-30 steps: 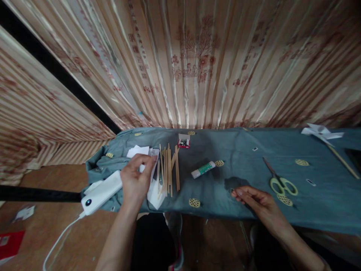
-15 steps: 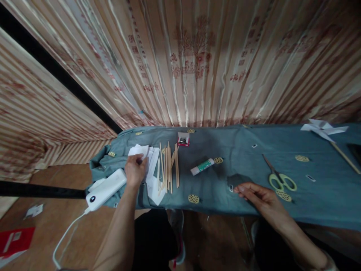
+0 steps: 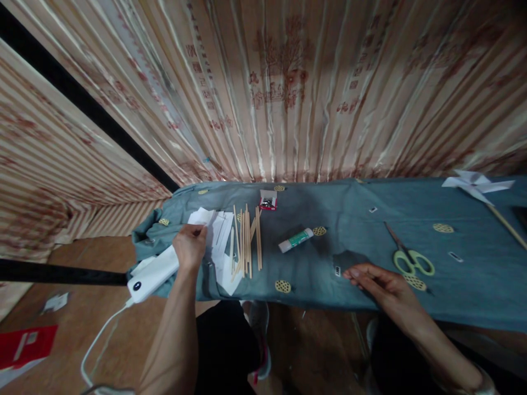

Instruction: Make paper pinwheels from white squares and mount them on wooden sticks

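Note:
My left hand (image 3: 190, 247) is closed in a pinch at the near-left edge of a stack of white paper sheets (image 3: 222, 233), gripping the edge of a sheet; the fingertips are partly hidden by the hand. Directly right of the stack lie several thin wooden sticks (image 3: 247, 241), some resting on the paper. My right hand (image 3: 376, 282) hovers low above the cloth with thumb and fingers together, and nothing shows between them. Just right of it are scissors (image 3: 405, 255) with yellow-green handles. A glue stick (image 3: 296, 240) lies between the two hands.
A small red box (image 3: 268, 201) holding small dark pieces stands behind the sticks. At far right lies a white paper pinwheel (image 3: 475, 185) on a stick. A white power bank (image 3: 152, 274) with a cable sits at the left edge of the cloth-covered table (image 3: 321, 293). Curtains hang behind.
My left hand has drawn back slightly to the left on the paper stack, shifting the top sheets. My right hand stays nearly in place. The view has tilted a little.

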`<state>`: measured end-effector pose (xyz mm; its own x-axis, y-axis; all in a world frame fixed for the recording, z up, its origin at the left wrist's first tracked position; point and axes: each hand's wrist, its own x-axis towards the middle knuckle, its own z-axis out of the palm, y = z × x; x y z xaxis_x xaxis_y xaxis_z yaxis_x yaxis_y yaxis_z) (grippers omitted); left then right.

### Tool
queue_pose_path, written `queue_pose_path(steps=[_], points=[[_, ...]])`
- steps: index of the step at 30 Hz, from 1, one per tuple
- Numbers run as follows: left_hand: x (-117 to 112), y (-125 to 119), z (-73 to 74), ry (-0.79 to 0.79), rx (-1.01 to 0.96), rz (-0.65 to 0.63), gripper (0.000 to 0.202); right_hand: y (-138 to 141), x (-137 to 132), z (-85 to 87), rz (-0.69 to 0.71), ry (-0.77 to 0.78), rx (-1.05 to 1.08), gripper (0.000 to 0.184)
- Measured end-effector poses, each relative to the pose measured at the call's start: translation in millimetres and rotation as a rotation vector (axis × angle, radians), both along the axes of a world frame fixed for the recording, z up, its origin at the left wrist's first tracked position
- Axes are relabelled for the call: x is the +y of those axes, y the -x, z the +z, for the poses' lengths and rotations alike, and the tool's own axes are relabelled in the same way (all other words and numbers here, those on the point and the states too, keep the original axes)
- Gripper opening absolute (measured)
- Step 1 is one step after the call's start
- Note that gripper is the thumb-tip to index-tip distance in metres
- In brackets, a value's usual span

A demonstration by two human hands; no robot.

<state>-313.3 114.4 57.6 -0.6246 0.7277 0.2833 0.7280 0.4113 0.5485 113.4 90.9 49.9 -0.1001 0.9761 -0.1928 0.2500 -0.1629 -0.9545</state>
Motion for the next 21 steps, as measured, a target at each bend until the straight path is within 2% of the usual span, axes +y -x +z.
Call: queue_pose_path(steps=[8, 13, 15, 18, 21], points=[[0.0, -6.9, -1.6, -0.053, -0.112, -0.087, 0.021, -2.5, -2.0, 0.6, 0.012, -0.031, -0.019, 0.051], [-0.7, -22.1, 9.8, -0.098, -0.103, -0.156, 0.021, -7.4, -4.7, 0.6, 0.004, -0.026, -0.016, 0.052], [-1.9, -42.8, 15.8, -0.189, -0.056, -0.264, 0.021, -10.6, -5.7, -0.5, -0.01, -0.016, -0.004, 0.051], [-6.0, -94.6, 19.4, -0.264, 0.0, -0.467, 0.018, -16.9, -6.9, -2.0, -0.048, -0.036, 0.004, 0.049], [-14.3, -157.8, 14.1, -0.299, 0.053, -0.808, 0.017, -25.6, -9.0, -2.4, -0.101, -0.1, -0.038, 0.044]])
